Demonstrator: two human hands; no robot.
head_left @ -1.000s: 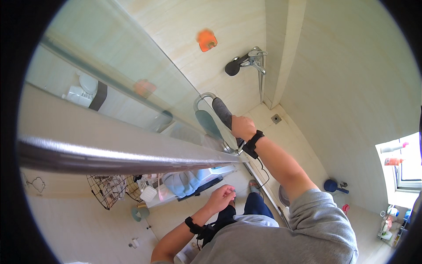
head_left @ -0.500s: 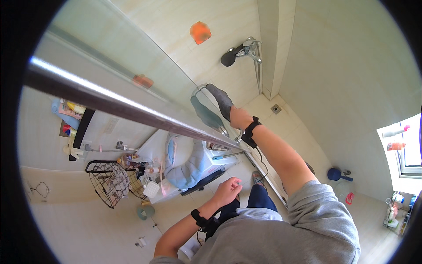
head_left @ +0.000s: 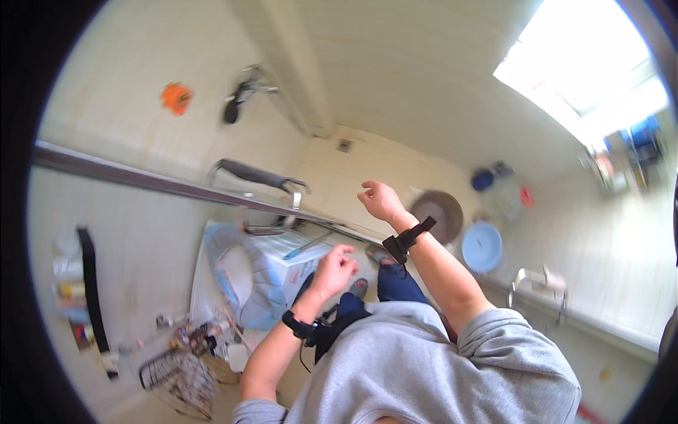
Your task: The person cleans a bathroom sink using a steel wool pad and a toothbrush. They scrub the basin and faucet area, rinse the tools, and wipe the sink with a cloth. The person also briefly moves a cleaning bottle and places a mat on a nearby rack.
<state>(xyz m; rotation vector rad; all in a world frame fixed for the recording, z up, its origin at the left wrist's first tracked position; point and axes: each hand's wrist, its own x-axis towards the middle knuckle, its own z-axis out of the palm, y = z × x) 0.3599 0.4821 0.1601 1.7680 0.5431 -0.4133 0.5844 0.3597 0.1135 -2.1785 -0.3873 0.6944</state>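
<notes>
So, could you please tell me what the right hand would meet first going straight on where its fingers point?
The right hand would probably meet the grey-covered handle first, though depth is unclear.

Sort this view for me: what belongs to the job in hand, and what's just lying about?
Apparently in use:
handle, gripped by the right hand moments ago, now released

Just about:
blue basin
brown basin
shower head, wall-mounted

From my remote view I can read no words, numbers or signs; the packages [head_left: 69, 291] by the left shelf [head_left: 92, 290] are too blurred.
</notes>
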